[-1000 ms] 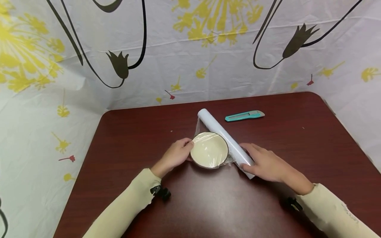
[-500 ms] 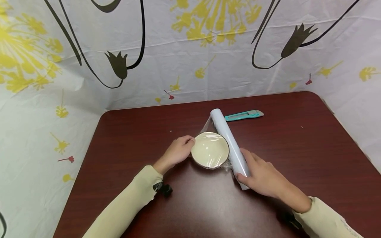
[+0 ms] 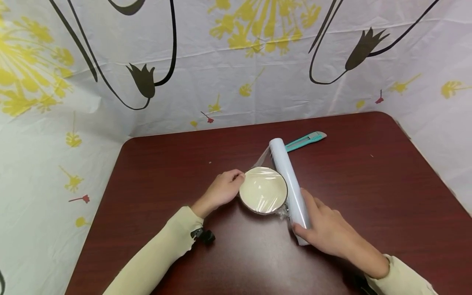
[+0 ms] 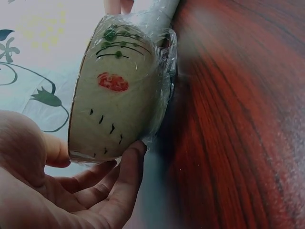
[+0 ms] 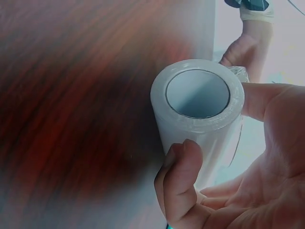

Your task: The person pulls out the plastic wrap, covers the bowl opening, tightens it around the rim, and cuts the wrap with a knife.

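A cream bowl (image 3: 263, 190) with a dark rim has clear cling film stretched over its mouth. My left hand (image 3: 221, 188) holds the bowl at its left side, thumb at the rim. In the left wrist view its fingers curl against the film-covered wall, and the bowl's side (image 4: 114, 90) shows painted green, red and black marks. My right hand (image 3: 328, 225) grips the near end of the cling film roll (image 3: 289, 180), right beside the bowl. The right wrist view looks into the roll's hollow core (image 5: 198, 94), thumb and fingers around its outside. Film runs from the roll's far end to the bowl.
A teal utility knife (image 3: 306, 141) lies behind the roll, its left end right at the roll's far part. The dark red wooden table (image 3: 166, 164) has rounded back corners. A white sheet (image 3: 221, 82) with printed flowers hangs behind and at the sides.
The roll has swung from a diagonal to a steeper line, its far end going right and its near end coming closer with my right hand. The knife has turned slightly. The left hand keeps its hold.
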`<state>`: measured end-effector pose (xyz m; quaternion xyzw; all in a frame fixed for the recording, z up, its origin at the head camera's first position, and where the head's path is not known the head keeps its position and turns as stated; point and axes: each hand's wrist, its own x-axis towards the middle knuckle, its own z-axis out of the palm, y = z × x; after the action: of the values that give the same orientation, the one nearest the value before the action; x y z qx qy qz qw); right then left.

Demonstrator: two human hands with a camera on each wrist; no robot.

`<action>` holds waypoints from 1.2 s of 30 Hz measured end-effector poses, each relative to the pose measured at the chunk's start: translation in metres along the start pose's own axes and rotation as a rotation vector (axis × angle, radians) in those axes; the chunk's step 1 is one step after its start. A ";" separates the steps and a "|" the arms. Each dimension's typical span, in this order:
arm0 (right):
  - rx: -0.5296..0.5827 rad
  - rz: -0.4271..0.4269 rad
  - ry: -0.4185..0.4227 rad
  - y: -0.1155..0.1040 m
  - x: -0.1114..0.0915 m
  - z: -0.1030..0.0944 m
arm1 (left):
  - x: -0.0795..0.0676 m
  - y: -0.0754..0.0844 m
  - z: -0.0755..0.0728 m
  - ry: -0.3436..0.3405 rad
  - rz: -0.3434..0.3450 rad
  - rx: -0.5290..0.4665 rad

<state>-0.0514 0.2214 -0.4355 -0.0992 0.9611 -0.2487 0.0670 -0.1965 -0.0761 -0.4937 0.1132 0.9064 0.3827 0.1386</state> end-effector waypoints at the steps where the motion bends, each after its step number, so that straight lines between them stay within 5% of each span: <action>1: -0.001 0.001 0.002 0.000 0.000 0.000 | -0.003 0.003 -0.002 0.000 -0.001 -0.001; 5: 0.020 0.001 -0.008 0.001 -0.001 -0.001 | -0.020 0.023 -0.011 -0.022 -0.017 -0.044; 9: 0.065 -0.012 -0.014 0.005 0.002 -0.005 | -0.036 0.041 -0.016 -0.118 -0.059 -0.240; 14: 0.082 -0.008 -0.005 0.009 0.009 -0.008 | -0.041 0.044 -0.012 -0.175 -0.086 -0.411; 24: 0.136 0.072 -0.082 0.004 0.028 -0.010 | -0.043 0.043 -0.013 -0.197 -0.082 -0.491; 36: 0.163 0.015 -0.073 0.003 0.031 -0.006 | -0.046 0.040 -0.020 -0.174 -0.089 -0.485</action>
<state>-0.0826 0.2193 -0.4343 -0.0953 0.9353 -0.3219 0.1115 -0.1559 -0.0769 -0.4441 0.0693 0.7769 0.5712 0.2556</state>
